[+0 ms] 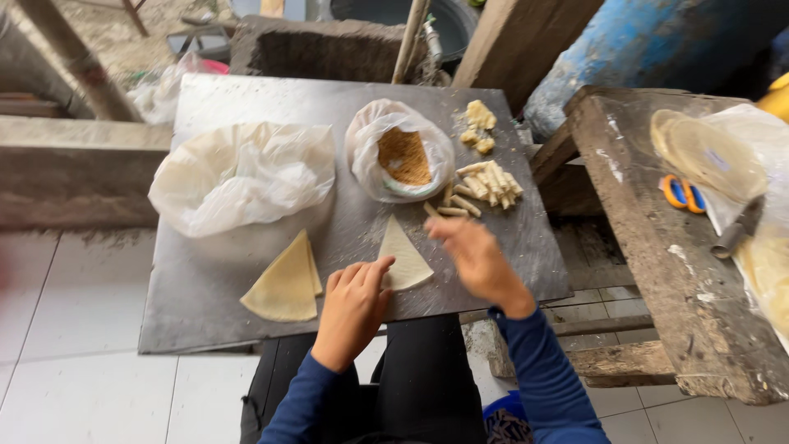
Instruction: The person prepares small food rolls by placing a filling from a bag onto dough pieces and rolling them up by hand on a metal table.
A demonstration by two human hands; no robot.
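Two hands work over a grey metal tabletop [205,321]. At far left lies a crumpled white plastic bag [242,174]; below it, a stack of triangular wrappers [283,286]. The left hand [353,308] rests fingertips-down on the lower left corner of a single wrapper triangle [403,256] — fingers loosely curled, pinching nothing. Above sits a bag of brown crumbs [401,156]. The right hand [472,256], blurred, hovers just right of the triangle near a pile of pale sticks [486,185] — its grip cannot be told.
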